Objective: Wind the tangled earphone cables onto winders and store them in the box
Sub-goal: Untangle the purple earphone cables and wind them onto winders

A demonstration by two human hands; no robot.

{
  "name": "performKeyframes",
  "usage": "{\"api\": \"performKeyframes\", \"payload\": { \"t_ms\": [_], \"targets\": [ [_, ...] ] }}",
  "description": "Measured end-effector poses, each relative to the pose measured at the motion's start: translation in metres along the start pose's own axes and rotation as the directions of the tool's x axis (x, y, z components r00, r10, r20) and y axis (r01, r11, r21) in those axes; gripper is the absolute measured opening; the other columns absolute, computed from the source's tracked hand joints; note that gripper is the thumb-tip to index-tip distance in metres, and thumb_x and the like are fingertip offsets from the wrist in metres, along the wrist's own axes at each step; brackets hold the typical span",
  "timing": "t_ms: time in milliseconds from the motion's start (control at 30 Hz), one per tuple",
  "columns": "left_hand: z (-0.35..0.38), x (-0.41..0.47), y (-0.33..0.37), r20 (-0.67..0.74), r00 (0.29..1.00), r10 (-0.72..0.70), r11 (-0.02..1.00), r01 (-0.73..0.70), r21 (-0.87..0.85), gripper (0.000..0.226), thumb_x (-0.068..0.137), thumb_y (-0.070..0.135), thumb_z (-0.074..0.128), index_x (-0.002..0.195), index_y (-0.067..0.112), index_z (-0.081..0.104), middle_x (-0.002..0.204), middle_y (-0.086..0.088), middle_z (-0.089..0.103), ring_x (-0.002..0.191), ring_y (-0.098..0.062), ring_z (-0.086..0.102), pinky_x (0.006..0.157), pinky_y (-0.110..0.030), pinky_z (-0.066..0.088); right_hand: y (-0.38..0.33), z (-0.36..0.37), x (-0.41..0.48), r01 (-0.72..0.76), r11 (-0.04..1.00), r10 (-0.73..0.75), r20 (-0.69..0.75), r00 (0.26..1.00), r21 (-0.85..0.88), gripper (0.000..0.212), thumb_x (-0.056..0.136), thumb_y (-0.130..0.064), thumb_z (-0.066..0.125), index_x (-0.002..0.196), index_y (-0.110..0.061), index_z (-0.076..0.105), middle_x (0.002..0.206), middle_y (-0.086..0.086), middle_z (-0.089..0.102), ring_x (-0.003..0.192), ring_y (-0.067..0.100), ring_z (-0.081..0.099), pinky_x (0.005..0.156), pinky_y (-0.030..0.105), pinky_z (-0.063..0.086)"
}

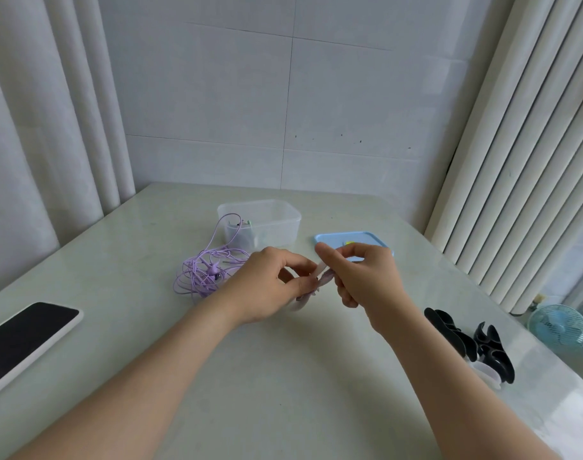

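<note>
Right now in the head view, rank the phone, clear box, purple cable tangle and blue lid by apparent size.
1. phone: largest, but nearest the camera and cropped.
2. clear box and purple cable tangle: look alike, unranked.
3. blue lid: smallest showing, partly behind the right hand.

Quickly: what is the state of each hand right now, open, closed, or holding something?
Left hand: closed, pinching the lower part of the pale winder.
Right hand: closed, pinching the upper end of the same winder.
</note>
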State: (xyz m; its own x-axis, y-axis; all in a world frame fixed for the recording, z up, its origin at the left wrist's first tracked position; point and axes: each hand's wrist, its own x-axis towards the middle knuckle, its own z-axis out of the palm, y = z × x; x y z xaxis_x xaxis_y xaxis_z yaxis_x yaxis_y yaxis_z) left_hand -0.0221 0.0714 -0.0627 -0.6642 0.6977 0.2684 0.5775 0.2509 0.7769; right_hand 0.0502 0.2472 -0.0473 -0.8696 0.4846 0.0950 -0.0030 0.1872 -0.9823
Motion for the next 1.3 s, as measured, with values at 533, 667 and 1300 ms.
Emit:
{"api": "performKeyframes", "payload": {
  "t_ms": [533,667,1300],
  "targets": [
    [-0.004,0.000,-0.007,0.038,0.997,-0.070,0.986,0.075,-0.151,0.012,0.097,0.029,0.075,0.109,0.028,0.079,0.103,0.007,0.079,0.082,-0.016,0.070,0.081,-0.036,0.052,0.005,-0.010,0.005,0.014,1.000,-0.015,0.200,0.980,0.010,0.024,0.096,-0.029,0.076,0.097,-0.005,0.080,0.064,0.005,0.058,0.053,0.019,0.052,0.052,0.027,0.044],
    [-0.007,-0.003,-0.003,0.043,0.995,-0.086,0.962,0.095,-0.258,0.022,0.097,0.023,0.075,0.118,0.027,0.078,0.110,0.010,0.079,0.107,-0.010,0.074,0.106,-0.031,0.048,0.009,-0.006,0.008,-0.065,0.997,0.053,0.264,0.963,0.035,0.038,0.099,-0.049,0.067,0.106,-0.015,0.082,0.068,-0.006,0.042,0.056,0.012,0.036,0.054,0.025,0.034],
    [-0.007,0.011,0.001,-0.221,0.967,-0.124,0.841,-0.015,-0.541,0.022,0.103,0.006,0.064,0.122,0.004,0.074,0.115,-0.014,0.078,0.105,-0.030,0.077,0.095,-0.028,0.059,0.009,0.028,0.003,0.272,0.948,-0.299,0.174,0.938,0.165,0.031,0.103,-0.008,0.059,0.129,-0.021,0.070,0.101,0.000,0.074,0.078,0.011,0.071,0.075,0.025,0.054]
  ]
}}
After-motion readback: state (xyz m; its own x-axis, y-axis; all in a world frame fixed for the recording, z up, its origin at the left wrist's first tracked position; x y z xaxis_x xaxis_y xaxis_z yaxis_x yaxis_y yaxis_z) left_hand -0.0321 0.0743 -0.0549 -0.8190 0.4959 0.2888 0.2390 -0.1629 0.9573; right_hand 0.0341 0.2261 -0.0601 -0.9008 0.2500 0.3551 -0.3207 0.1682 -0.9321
